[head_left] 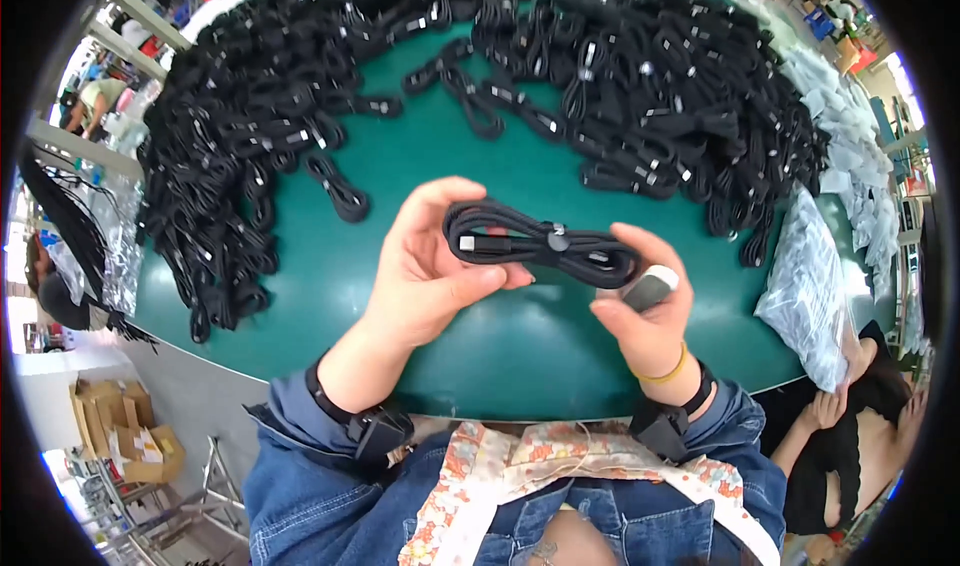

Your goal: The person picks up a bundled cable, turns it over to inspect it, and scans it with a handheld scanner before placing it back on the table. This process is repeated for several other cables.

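Note:
A black braided cable (pixel 525 250), coiled into a long bundle and fastened round its middle with a small strap, is held up above the green table. Its light metal plug shows inside the left loop. My left hand (pixel 412 276) grips the left end of the bundle between thumb and fingers. At the right end, the fingers of my right hand (pixel 655 338) touch the coil. That hand is also closed round a small grey block with a white end (pixel 652 288), whose exact kind I cannot make out.
Heaps of similar coiled cables (pixel 230 156) spread across the left and far side of the green table (pixel 450 166). More cables (pixel 650 116) pile up at the right. A clear plastic bag (pixel 808 286) lies at the right edge, near another person's hands (pixel 835 401). Cardboard boxes (pixel 125 426) stand at lower left.

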Demonstrator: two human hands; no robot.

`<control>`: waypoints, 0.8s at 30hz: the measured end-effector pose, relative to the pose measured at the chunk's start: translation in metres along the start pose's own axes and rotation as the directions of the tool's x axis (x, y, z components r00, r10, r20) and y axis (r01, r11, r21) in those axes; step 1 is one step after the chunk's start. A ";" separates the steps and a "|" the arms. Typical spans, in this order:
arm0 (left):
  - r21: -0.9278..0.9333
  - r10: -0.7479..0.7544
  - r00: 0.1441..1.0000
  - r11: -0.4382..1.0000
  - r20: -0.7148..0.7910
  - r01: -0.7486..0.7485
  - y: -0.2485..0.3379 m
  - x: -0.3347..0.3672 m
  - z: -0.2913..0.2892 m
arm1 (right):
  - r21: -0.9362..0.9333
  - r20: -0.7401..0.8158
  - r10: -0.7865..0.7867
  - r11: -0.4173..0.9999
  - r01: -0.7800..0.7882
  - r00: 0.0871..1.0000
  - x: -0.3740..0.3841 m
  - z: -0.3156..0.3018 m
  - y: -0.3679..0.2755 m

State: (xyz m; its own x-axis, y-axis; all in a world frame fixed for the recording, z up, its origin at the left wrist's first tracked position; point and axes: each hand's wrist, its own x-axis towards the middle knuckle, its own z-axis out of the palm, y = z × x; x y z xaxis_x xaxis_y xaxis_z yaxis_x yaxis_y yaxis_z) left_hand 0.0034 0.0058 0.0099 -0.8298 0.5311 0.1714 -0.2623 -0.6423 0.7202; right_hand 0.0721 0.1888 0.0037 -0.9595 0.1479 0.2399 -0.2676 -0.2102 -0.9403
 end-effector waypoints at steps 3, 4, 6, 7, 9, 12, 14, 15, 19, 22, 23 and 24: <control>0.092 0.056 0.997 0.994 0.051 -0.060 0.000 0.000 -0.005 | -0.036 0.005 -0.070 0.997 0.070 0.998 0.000 0.002 0.004; 0.134 0.104 0.992 0.984 0.075 -0.113 -0.001 0.001 -0.007 | -0.024 0.005 -0.069 0.997 0.069 0.998 0.000 -0.001 0.006; 0.173 0.144 0.985 0.972 0.089 -0.158 -0.003 0.001 -0.008 | -0.010 0.006 -0.054 0.998 0.054 0.999 -0.002 -0.007 0.009; 0.212 0.162 0.982 0.960 0.099 -0.180 -0.004 0.002 -0.008 | 0.011 0.040 -0.065 0.998 0.064 0.997 -0.004 -0.010 0.010; 0.294 0.198 0.972 0.928 0.126 -0.228 -0.004 0.001 -0.008 | 0.061 0.109 -0.095 0.994 0.088 0.990 -0.005 -0.015 0.012; 0.305 0.211 0.964 0.918 0.161 -0.252 -0.003 -0.001 -0.006 | 0.006 0.110 -0.130 0.991 0.130 0.985 -0.008 -0.016 0.010; 0.311 0.219 0.959 0.912 0.179 -0.266 -0.003 -0.002 -0.007 | -0.021 0.113 -0.148 0.988 0.152 0.982 -0.009 -0.017 0.010; 0.357 0.221 0.952 0.889 0.211 -0.286 -0.002 -0.002 -0.009 | -0.041 0.118 -0.185 0.981 0.191 0.976 -0.010 -0.018 0.011; 0.387 0.217 0.945 0.872 0.245 -0.300 -0.003 -0.002 -0.008 | -0.046 0.139 -0.278 0.957 0.287 0.950 -0.006 -0.015 0.011; 0.266 0.209 0.962 0.931 0.173 -0.250 -0.007 -0.002 -0.006 | 0.028 0.167 -0.314 0.949 0.313 0.935 0.000 -0.010 0.008; 0.272 0.208 0.958 0.927 0.198 -0.257 -0.007 -0.002 -0.008 | -0.008 0.184 -0.334 0.940 0.341 0.925 0.002 -0.010 0.007; 0.277 0.206 0.953 0.924 0.224 -0.265 -0.008 -0.002 -0.010 | -0.043 0.202 -0.353 0.929 0.368 0.914 0.002 -0.011 0.006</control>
State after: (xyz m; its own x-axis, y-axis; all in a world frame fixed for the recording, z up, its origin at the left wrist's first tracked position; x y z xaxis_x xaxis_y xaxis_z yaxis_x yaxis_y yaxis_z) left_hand 0.0023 0.0038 -0.0027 -0.7342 0.4975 0.4620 0.1140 -0.5805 0.8063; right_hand 0.0693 0.1986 -0.0045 -0.8003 0.0143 0.5995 -0.5977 -0.0991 -0.7956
